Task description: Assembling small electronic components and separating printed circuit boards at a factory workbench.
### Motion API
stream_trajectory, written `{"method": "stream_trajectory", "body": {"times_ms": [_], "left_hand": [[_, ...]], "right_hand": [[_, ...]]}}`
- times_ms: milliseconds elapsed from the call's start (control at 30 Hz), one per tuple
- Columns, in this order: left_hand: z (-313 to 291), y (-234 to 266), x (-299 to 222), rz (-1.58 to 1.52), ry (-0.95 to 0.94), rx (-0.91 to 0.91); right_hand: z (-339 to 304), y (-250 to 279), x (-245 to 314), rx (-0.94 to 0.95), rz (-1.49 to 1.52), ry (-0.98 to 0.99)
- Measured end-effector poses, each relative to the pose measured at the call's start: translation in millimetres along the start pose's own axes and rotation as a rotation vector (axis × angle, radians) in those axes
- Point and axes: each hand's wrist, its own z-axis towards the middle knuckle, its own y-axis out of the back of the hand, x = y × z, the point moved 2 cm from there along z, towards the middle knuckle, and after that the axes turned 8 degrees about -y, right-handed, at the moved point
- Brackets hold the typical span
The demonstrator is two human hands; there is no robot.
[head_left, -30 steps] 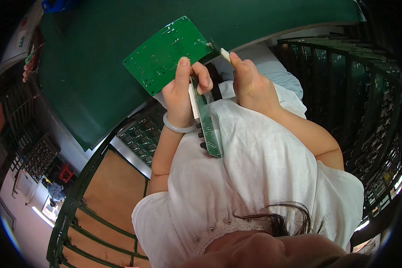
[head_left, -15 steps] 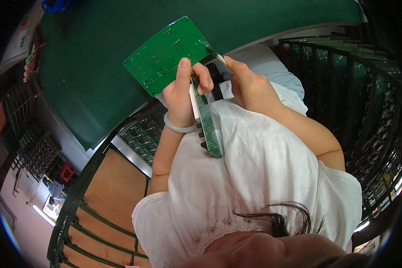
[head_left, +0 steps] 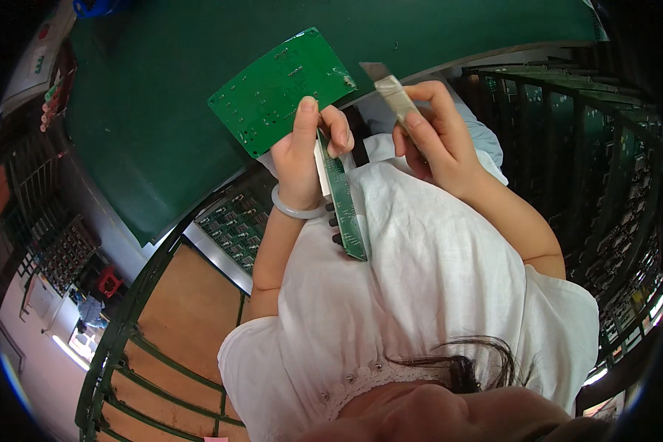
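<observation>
My left hand (head_left: 302, 155) is closed on a green circuit board (head_left: 269, 96), thumb pressed across its face, which is dotted with solder joints. A second, narrower board (head_left: 344, 206) stands at an angle below the first and runs toward my chest. Whether the two are joined is hidden by my fingers. White and black parts stick out along its side. To the right, my right hand (head_left: 438, 132) grips a knife (head_left: 394, 94) with a pale, wrapped-looking handle. Its dark slanted tip points up and left, apart from the first board's right corner.
A green-topped table (head_left: 147, 132) lies beyond my hands. Dark racks (head_left: 560, 147) stand at the right. Beside my left arm is a tray of circuit boards (head_left: 232, 228), near a rack with brown panels (head_left: 188, 295). A blue object (head_left: 96, 7) sits at the far left.
The knife has come away from the board's right corner, and my right hand has turned, showing the knife's broad side. My left hand and the boards have barely shifted.
</observation>
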Motion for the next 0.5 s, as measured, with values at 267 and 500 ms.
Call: {"method": "stream_trajectory", "body": {"times_ms": [267, 500], "left_hand": [[0.0, -0.1, -0.6, 0.015, -0.008, 0.005], [-0.9, -0.1, -0.9, 0.010, 0.008, 0.010]], "right_hand": [[4.3, -2.7, -4.4, 0.028, 0.039, -0.061], [4.1, -5.9, -4.0, 0.007, 0.089, -0.055]]}}
